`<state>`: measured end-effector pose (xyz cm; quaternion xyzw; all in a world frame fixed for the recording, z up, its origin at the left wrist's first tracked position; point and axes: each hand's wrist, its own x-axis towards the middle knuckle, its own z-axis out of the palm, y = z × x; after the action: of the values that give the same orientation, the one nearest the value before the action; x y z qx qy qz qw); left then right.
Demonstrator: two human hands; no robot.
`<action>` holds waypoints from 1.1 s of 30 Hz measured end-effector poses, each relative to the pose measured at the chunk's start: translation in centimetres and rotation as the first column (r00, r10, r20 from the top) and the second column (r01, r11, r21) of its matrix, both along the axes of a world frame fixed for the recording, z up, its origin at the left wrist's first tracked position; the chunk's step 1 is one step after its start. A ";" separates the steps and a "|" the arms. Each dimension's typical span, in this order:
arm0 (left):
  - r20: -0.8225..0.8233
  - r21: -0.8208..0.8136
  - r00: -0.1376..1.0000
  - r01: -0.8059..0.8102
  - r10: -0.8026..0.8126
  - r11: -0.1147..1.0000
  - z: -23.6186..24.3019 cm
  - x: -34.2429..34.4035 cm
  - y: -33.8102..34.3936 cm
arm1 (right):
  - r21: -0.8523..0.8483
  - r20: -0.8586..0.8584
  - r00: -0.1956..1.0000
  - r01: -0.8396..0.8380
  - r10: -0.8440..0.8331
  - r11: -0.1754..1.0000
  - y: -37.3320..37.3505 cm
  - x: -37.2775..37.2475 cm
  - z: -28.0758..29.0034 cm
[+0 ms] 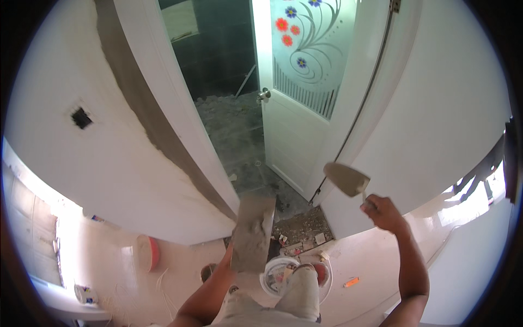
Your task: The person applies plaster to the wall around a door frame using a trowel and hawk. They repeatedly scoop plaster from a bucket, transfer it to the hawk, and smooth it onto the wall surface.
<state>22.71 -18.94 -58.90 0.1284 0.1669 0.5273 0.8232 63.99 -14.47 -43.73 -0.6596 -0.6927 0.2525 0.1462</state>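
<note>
Head view: right hand [384, 211] clenched around the handle of a pointed trowel [347, 179], raised near the white door frame [348, 125]. Left hand hidden beneath a mortar-laden board [253, 231], grip indeterminate; white bucket [271, 279] just below it on the floor.

The person's forearms are bare and sleeveless, with light grey, dust-marked trousers [297, 294] covering the legs.

We see from one head-worn fisheye, looking steeply down at a doorway [239, 136] close ahead (edges bend toward the rim).
</note>
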 end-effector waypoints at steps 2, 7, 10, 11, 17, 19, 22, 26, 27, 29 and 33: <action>0.017 0.051 1.000 -0.020 0.019 0.998 6.3 2.1 1.5 | -0.036 -0.031 0.999 0.016 -0.017 0.999 0.7 -0.3 8.2; -0.019 0.139 0.997 -0.065 0.069 0.988 17.5 4.2 4.6 | -0.032 -0.270 0.928 -0.273 0.255 0.961 2.1 -2.6 22.3; 0.053 0.245 0.997 -0.072 0.061 0.967 20.5 5.1 5.2 | 0.014 -0.194 0.885 -0.428 0.422 0.904 2.6 -4.0 27.2; 0.066 0.238 0.996 -0.074 0.060 0.969 21.6 5.5 5.4 | 0.029 -0.167 0.877 -0.453 0.452 0.891 2.9 -4.5 28.5; 0.041 0.276 0.995 -0.103 0.096 0.956 29.3 7.7 6.5 | 0.046 -0.001 0.829 -0.559 0.559 0.828 4.2 -6.0 33.4; 0.039 0.269 0.997 -0.081 0.073 0.960 31.1 7.9 7.0 | 0.131 0.094 0.820 -0.572 0.564 0.810 4.3 -6.2 34.1; -0.069 0.457 0.980 -0.136 0.187 0.879 33.9 7.2 7.7 | 0.395 0.288 0.801 -0.599 0.525 0.697 4.2 -6.6 34.3; -0.044 0.457 0.979 -0.158 0.199 0.875 36.3 5.7 8.5 | 0.703 0.491 0.811 -0.584 0.317 0.406 4.4 -8.2 34.8; 0.023 0.380 0.989 -0.143 0.145 0.914 36.3 5.5 8.6 | 0.743 0.535 0.807 -0.591 0.251 0.315 4.9 -8.6 34.9; 0.108 0.318 0.990 -0.122 0.092 0.940 35.8 4.9 8.3 | 0.806 0.568 0.814 -0.580 0.123 0.116 7.2 -9.2 34.8; 0.299 0.251 0.953 -0.026 -0.052 0.968 30.5 4.4 8.4 | 0.823 0.554 0.832 -0.555 -0.044 -0.121 9.1 -10.9 38.3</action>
<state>27.13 -10.59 -28.41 0.1506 -0.0305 0.5522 0.8194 53.11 -5.37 -5.42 -0.2218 -0.7821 -0.4476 0.3725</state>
